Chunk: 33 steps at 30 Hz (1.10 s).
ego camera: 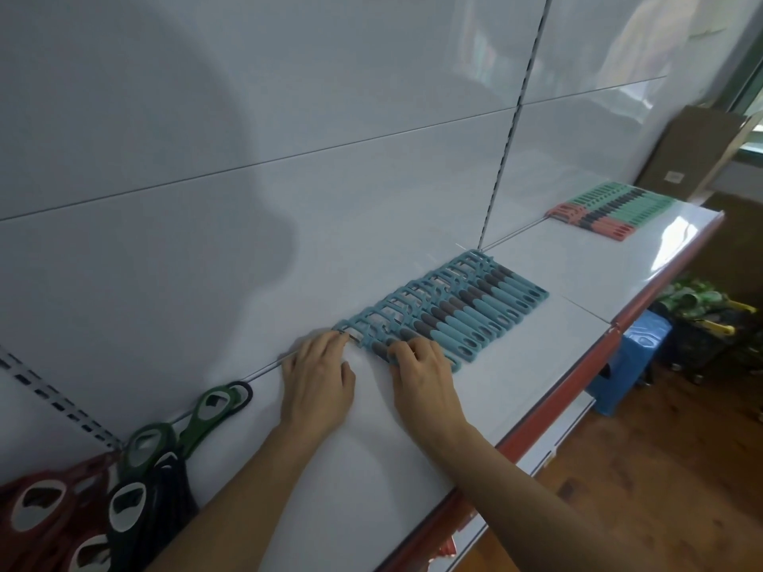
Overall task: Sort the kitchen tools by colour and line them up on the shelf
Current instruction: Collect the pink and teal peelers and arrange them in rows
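Note:
A row of several blue peelers point(466, 305) with grey grips lies side by side on the white shelf point(516, 365). My left hand point(316, 383) lies flat on the shelf, its fingertips touching the head of the nearest blue peeler point(373, 344). My right hand point(425, 375) rests over that peeler's handle, with its fingers bent down on it. Farther right, a second row of green and salmon peelers point(611, 210) is lined up. At the lower left lies a heap of green, dark and red bottle openers point(136, 468).
The shelf has a red front edge point(578, 377) and a white back panel with a slotted upright point(510, 134). Below to the right are a blue plastic stool point(631, 357), a black basket of goods point(702, 324) and cardboard boxes point(693, 150) on a wooden floor.

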### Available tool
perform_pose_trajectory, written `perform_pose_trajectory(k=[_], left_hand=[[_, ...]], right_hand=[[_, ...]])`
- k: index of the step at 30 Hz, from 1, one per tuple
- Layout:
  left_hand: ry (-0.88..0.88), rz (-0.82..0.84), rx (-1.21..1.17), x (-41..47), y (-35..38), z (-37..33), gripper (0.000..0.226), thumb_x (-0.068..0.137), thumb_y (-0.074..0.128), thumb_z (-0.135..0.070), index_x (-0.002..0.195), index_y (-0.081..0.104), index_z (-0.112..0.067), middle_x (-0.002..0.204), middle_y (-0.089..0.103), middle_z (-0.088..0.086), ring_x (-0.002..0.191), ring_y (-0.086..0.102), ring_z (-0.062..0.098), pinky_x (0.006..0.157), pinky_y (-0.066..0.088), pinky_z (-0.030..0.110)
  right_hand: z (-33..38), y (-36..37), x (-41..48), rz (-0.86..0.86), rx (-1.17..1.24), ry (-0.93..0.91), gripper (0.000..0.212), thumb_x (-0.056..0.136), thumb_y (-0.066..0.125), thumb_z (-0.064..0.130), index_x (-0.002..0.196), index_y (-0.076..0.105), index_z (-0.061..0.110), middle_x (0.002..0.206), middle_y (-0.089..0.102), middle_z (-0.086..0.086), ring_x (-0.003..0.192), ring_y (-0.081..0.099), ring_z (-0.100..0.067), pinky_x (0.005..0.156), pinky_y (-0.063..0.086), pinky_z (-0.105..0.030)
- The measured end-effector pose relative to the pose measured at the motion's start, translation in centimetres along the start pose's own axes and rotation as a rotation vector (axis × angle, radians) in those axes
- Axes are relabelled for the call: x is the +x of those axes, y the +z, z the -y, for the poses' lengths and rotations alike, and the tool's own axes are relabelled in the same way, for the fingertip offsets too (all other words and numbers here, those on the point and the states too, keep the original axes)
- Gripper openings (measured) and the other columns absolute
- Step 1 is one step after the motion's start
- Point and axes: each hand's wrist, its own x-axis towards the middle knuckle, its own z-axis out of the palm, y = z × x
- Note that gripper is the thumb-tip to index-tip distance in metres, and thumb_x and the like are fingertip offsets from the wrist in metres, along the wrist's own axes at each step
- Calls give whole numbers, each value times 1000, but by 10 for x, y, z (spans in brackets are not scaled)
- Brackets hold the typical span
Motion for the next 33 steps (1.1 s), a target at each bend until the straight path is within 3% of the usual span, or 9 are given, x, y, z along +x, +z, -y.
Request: perform_pose_trajectory(k=[11,17,22,27,33], left_hand=[[0,81,39,1,-1,0,48,96,51,-21,144,53,-30,148,52,-11,138,40,16,106,33,44],[6,83,24,1,-1,0,49,96,52,-20,142,54,-35,146,54,-15,136,41,15,104,33,44],[4,90,35,0,-2,-1,49,98,48,-21,144,51,-38,148,50,-18,138,37,14,105,31,43],[7,92,31,2,-1,-1,50,97,50,-20,143,52,-39,148,50,-19,135,40,15,103,32,44],[43,98,67,1,-2,-2,51,96,51,-20,143,51,-39,149,49,-21,131,43,17,101,35,46]], right_hand=[[-1,-10,-6,-6,-83,-21,11,87,74,16,97,71,19,91,63,-1,86,57,-24,69,51,-40],[-8,-30,-6,-7,-9,61,17,95,62,32,108,70,23,105,62,4,97,53,-17,82,47,-35],[-47,-49,-1,54,-61,159,19,97,60,24,114,69,23,110,64,5,102,54,-17,87,47,-34],[-47,-53,-4,105,-16,125,15,98,56,16,98,71,16,94,65,2,85,57,-16,78,52,-34],[-49,-56,-9,126,32,133,14,98,55,17,96,69,16,92,62,2,83,55,-16,76,51,-32]])
